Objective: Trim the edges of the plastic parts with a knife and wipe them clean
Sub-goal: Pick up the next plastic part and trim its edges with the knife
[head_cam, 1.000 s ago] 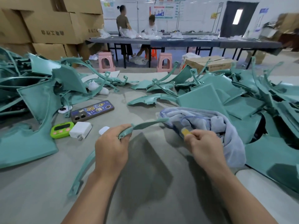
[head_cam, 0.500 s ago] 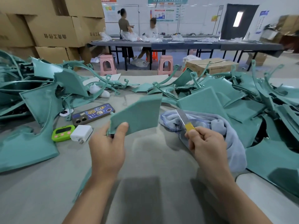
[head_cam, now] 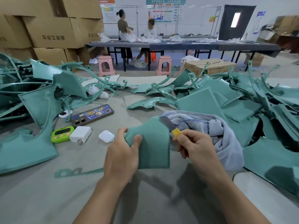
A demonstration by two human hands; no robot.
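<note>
I see my left hand [head_cam: 123, 152] gripping the panel [head_cam: 153, 146] by its left edge, thumb pressed on the face and fingers curled round behind. The panel is held up off the table [head_cam: 40, 204], between my two hands, its flat face towards me.

My right hand [head_cam: 194, 146] pinches the knife [head_cam: 170, 126] by its yellow handle, fingers curled tight. The blade points up and to the left from that hand and lies along the panel's upper right edge. Whether steel actually touches plastic there, I cannot tell.

Just behind and to the right of my right hand lies the cloth [head_cam: 223, 136], bunched in a heap on the table. Beyond it and further right is a pile of parts [head_cam: 239, 101]; a second pile [head_cam: 37, 101] lies well off to the left of my left hand.

To the left of my left hand lie an earbud case [head_cam: 106, 136], a charger [head_cam: 80, 134] and a green timer [head_cam: 62, 134] in a row, with a phone [head_cam: 92, 114] just behind them. A thin teal strip [head_cam: 77, 172] lies flat on the table below and to the left of my left wrist.
</note>
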